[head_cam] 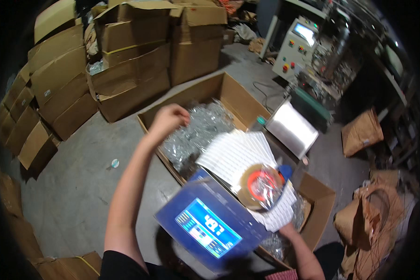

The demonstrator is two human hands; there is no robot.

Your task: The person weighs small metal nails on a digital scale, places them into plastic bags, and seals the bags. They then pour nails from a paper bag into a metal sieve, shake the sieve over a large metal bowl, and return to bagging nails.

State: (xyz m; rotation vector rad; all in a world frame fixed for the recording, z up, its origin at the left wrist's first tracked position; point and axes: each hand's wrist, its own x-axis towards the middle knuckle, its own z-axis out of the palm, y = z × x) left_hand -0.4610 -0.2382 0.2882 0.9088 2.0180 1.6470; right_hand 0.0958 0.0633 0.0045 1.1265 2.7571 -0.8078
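Note:
My left hand (173, 119), fingers curled together, is over the near-left rim of a large open cardboard box (236, 91), beside a heap of clear plastic packets (210, 120). Whether it pinches something cannot be seen. My right hand (287, 229) is at the lower right, at the edge of white printed label sheets (273, 218); its fingers are mostly hidden. More white label sheets (236, 150) fan out above. On them lies a roll of tape (245, 190) with a red core and crumpled clear film. A blue display unit (168, 206) with a lit screen stands nearest me.
Stacked cardboard cartons (136, 71) line the back left. A machine with a control panel (295, 45) and a shiny metal chute (290, 126) stands to the right. Brown paper sacks (362, 134) and torn brown paper (357, 224) lie on the right floor.

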